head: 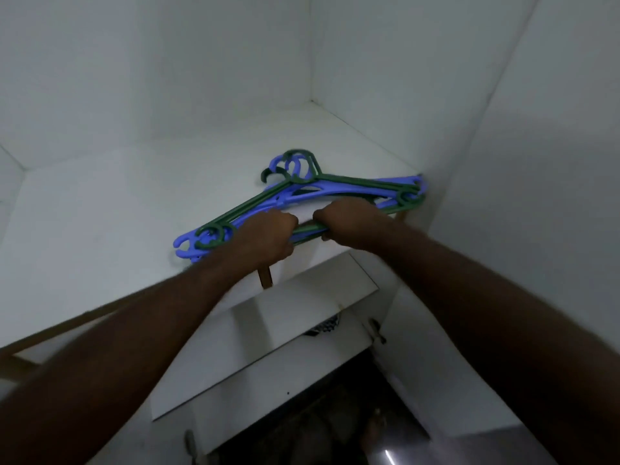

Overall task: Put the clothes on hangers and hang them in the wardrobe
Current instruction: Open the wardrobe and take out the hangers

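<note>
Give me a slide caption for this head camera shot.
Both hands, left and right, grip a stack of green and blue hangers on a white shelf.

A stack of blue and green plastic hangers [322, 189] lies flat on the white wardrobe shelf [134, 213].

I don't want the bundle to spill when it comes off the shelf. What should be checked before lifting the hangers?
1. Left hand grips the bottom bars of the hangers: ok.
2. Right hand grips the same bars beside it: ok.
3. Green and blue hangers lie stacked together: ok, though the hooks fan out.
4. Right ends of the hangers are free of the side wall: not ok, they sit against it.
5. Shelf edge under the bundle is free of snags: cannot tell, the hands cover it.
</note>
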Motion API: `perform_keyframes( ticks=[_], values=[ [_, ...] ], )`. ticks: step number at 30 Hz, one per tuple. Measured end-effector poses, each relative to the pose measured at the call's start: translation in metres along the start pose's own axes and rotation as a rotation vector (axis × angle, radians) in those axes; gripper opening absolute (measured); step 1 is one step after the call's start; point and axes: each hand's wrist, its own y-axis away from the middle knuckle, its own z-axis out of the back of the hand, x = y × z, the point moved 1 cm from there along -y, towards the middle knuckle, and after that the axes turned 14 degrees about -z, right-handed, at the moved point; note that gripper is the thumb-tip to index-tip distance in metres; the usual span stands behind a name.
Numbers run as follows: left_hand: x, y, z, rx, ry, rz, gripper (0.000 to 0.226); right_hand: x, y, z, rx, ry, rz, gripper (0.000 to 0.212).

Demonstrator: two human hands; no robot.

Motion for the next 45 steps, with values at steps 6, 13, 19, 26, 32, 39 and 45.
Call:
perform_keyframes(
  ticks=[6,13,19,26,32,39,45],
  values=[
    [-0.082,0.028,-0.013,0.151,-0.029,-0.152,0.034,0.004,0.089,-0.026,0.101,0.017,-0.162,0.028],
    [-0.237,0.081,-0.071,0.507,0.128,-0.452,0.024,-0.001,0.314,-0.115,0.388,-0.39,-0.372,0.033],
    [-0.496,0.145,-0.159,1.039,0.242,-0.835,0.017,-0.011,0.611,-0.195,0.9,-0.708,-0.767,0.028],
    [-0.784,0.264,-0.204,1.07,0.081,-1.372,0.019,0.006,0.928,-0.202,0.894,-0.83,-1.317,0.037],
    [-0.931,0.337,-0.201,0.996,-0.068,-1.659,0.026,0.019,1.078,-0.173,0.816,-0.834,-1.601,0.039],
    [-1.039,0.356,-0.218,0.932,-0.279,-1.784,0.035,0.004,1.172,-0.175,0.86,-0.841,-1.746,0.033],
    [-1.117,0.352,-0.22,0.928,-0.243,-1.877,0.03,-0.037,1.227,-0.172,0.93,-0.819,-1.794,0.016]
  ],
)
